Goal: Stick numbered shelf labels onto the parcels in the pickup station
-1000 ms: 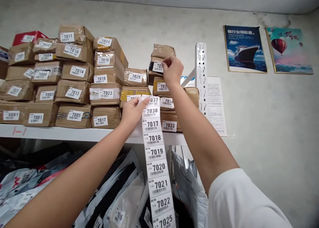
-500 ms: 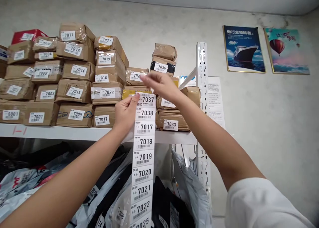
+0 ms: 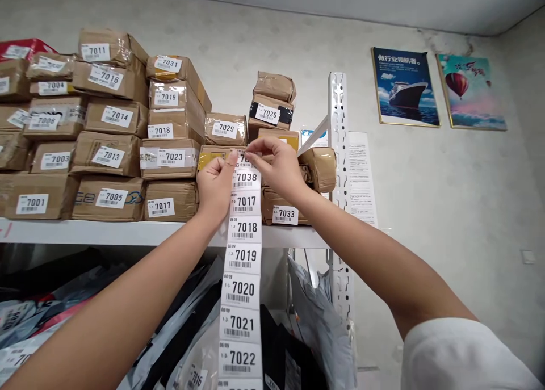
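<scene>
A long strip of white numbered barcode labels (image 3: 242, 276) hangs down in front of the shelf, reading 7038 down to 7022. My left hand (image 3: 216, 184) pinches the strip's upper left edge. My right hand (image 3: 276, 164) pinches the topmost label at the strip's upper end, its fingers closed on it. Behind both hands stand brown taped parcels with number stickers, among them 7033 (image 3: 284, 207) and 7036 (image 3: 271, 112).
A white shelf board (image 3: 128, 232) carries stacked brown parcels (image 3: 106, 129) on the left. A perforated white upright (image 3: 339, 134) stands at the shelf's right end. Grey and black mailing bags (image 3: 310, 322) fill the space below. Two posters (image 3: 404, 88) hang on the wall.
My right hand came down from the 7036 parcel to the top of the label strip and closed on the top label. The view shifted slightly right.
</scene>
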Motion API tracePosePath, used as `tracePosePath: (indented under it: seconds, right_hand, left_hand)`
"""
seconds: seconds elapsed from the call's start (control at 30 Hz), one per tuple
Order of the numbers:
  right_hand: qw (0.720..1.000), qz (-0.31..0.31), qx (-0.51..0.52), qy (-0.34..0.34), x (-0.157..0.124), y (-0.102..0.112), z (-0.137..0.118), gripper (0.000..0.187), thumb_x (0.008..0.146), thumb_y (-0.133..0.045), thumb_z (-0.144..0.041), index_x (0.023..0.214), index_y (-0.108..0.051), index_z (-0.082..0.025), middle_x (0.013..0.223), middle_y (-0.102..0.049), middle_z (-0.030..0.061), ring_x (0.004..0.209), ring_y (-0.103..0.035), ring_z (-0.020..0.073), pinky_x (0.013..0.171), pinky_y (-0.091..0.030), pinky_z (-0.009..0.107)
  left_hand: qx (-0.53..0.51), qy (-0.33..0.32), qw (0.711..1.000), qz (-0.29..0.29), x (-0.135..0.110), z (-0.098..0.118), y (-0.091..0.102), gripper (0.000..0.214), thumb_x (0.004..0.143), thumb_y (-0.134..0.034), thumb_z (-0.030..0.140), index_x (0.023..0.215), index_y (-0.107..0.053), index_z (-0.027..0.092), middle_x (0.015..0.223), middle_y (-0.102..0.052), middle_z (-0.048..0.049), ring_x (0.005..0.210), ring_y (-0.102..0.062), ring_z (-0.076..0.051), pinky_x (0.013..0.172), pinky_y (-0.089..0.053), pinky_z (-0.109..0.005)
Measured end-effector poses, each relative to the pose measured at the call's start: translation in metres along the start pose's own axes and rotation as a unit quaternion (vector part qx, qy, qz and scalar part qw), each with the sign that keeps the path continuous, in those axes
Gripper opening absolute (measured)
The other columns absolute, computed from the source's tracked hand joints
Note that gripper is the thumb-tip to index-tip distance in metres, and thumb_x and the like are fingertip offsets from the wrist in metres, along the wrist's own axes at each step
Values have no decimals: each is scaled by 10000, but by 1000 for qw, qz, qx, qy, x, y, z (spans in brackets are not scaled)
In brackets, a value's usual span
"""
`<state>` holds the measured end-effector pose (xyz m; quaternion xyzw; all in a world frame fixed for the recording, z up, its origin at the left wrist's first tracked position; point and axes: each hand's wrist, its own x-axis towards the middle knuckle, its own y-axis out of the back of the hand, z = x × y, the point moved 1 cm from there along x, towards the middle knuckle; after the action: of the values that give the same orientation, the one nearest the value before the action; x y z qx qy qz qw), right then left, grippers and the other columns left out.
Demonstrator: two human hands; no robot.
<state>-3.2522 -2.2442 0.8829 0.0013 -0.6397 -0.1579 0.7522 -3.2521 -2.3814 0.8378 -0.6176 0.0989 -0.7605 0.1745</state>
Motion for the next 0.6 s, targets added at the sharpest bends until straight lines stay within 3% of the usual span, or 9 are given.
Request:
tracePosePath:
  seconds: [0.13,0.27,0.4,0.5,0.6]
  right_hand:
    - [997,27,-70,25,33,10,3,75,865,-595,-264,898,-648,-223,919,-683,32,860,-613,177,794,-504,337]
    - [977,147,-155,21,114,35,27,170,916,-484,-211,1009,-624,-238,1016,-668,55,961,-615,207,843,-506,374]
    - [955,192,-223,-34,187,48,58,278,853,-441,-40,924,-651,-207,966,-670,49,934,-628,196,884,-497,361]
    - [945,183,-265,-59,210,48,75,249,804,-490,-17,804,-654,-204,917,-666,55,929,-623,222,885,-500,392]
    - [938,149,-310,-43,211,45,82,201,800,-541,-48,750,-631,-221,908,-654,68,955,-612,257,902,-491,455]
  left_hand:
    - [29,34,996,-80,-2,-2,9,305,668,-787,445,743,-651,183,718,-687,-9,582,-598,-114,530,-477,-216]
    - [78,67,988,-113,-15,-2,14,282,698,-771,435,688,-652,179,673,-694,-28,564,-628,-143,499,-495,-232]
    - [54,80,990,-104,-28,-1,20,248,699,-776,419,715,-668,196,720,-721,-31,613,-664,-169,521,-534,-251]
    - [43,88,991,-93,-33,-2,29,238,690,-785,411,735,-678,203,725,-725,-23,611,-664,-168,517,-546,-251]
    - [44,86,992,-87,-35,-3,39,227,698,-781,402,732,-677,204,721,-723,-16,600,-656,-154,517,-549,-241]
